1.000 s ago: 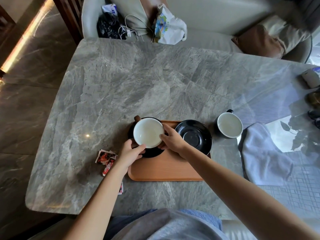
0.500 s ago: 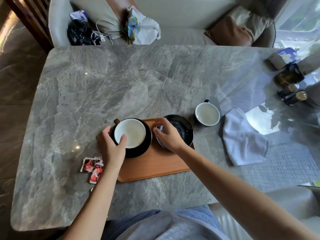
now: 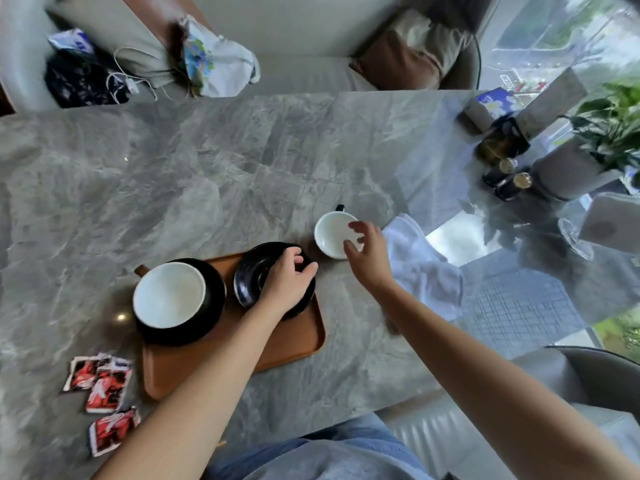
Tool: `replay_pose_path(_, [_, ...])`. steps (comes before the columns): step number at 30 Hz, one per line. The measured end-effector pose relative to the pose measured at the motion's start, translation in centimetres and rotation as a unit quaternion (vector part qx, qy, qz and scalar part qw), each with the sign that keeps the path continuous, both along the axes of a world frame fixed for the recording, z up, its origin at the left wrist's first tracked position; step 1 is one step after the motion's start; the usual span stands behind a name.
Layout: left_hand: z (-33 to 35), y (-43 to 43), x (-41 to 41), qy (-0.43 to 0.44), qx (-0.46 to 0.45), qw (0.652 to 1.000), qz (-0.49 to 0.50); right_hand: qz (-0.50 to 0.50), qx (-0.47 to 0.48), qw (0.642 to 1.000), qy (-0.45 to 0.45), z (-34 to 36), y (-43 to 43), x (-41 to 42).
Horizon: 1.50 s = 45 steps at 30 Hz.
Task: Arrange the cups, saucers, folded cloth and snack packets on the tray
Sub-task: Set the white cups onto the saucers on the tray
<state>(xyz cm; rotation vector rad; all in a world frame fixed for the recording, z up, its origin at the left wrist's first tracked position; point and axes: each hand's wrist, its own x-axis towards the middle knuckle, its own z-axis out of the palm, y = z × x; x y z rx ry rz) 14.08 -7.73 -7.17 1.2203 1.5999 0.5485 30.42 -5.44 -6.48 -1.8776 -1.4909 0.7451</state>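
Note:
A wooden tray lies on the marble table. On its left stands a white-lined cup on a black saucer. My left hand lies on a second, empty black saucer at the tray's right end, fingers curled over its far rim. Just off the tray sits another cup with a dark handle. My right hand hovers at its right rim, fingers spread. A folded white cloth lies right of that cup. Red snack packets lie left of the tray.
Dark bottles, a jar, a tissue pack, a potted plant and a glass crowd the table's right side. Bags and cushions sit on the sofa behind the table. The table's near edge is close to my body.
My left hand left the cup on the left saucer and moved onto the empty saucer. My right hand left that saucer and reached right to the second cup. The view swung right.

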Motion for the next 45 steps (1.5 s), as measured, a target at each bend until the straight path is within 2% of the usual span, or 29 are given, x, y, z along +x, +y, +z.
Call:
replay_pose_path(2, [-0.4, 1.1, 1.8, -0.013, -0.019, 1.0, 0.011, -0.02, -0.032, 0.999, 0.0, -0.9, 1.0, 1.6])
replay_pose_path(5, [-0.7, 2.7, 3.9, -0.019, -0.027, 0.999, 0.036, -0.039, -0.121, 0.99, 0.055, -2.3, 2.1, 2.7])
replay_pose_path(10, [-1.8, 4.7, 5.5, -0.006, -0.054, 0.996, 0.069, -0.047, -0.252, 0.935, 0.244, -3.3, 2.5, 2.9])
replay_pose_path(13, [-2.1, 5.1, 5.7, -0.007, -0.066, 0.995, 0.072, -0.062, -0.265, 0.908, 0.319, -2.9, 2.8, 3.0])
replay_pose_path(17, [-2.1, 4.2, 5.5, -0.019, -0.024, 0.995, 0.095, -0.09, -0.279, 0.879, 0.376, -1.8, 2.8, 3.5])
replay_pose_path(19, [-1.9, 3.5, 5.0, -0.038, -0.007, 0.993, 0.113, -0.08, -0.289, 0.862, 0.409, -1.3, 2.3, 3.5])
replay_pose_path(23, [-1.5, 2.6, 3.1, -0.093, -0.037, 0.985, 0.138, -0.076, -0.304, 0.834, 0.455, -0.3, 1.1, 1.7])
replay_pose_path(26, [-1.5, 1.7, 0.8, -0.084, -0.033, 0.984, 0.151, -0.059, -0.311, 0.841, 0.438, -0.1, 0.1, -0.2])
replay_pose_path(33, [-1.9, -1.1, -4.8, -0.072, -0.05, 0.98, 0.177, 0.053, -0.307, 0.891, 0.331, -0.6, -2.4, -4.2])
replay_pose_path(38, [-2.3, -2.2, -6.3, -0.074, -0.078, 0.98, 0.168, 0.07, -0.298, 0.918, 0.253, -1.1, -3.7, -5.8])
replay_pose_path(45, [-2.7, -3.2, -6.6, -0.083, -0.089, 0.979, 0.162, 0.081, -0.285, 0.931, 0.212, -1.6, -4.5, -6.3])
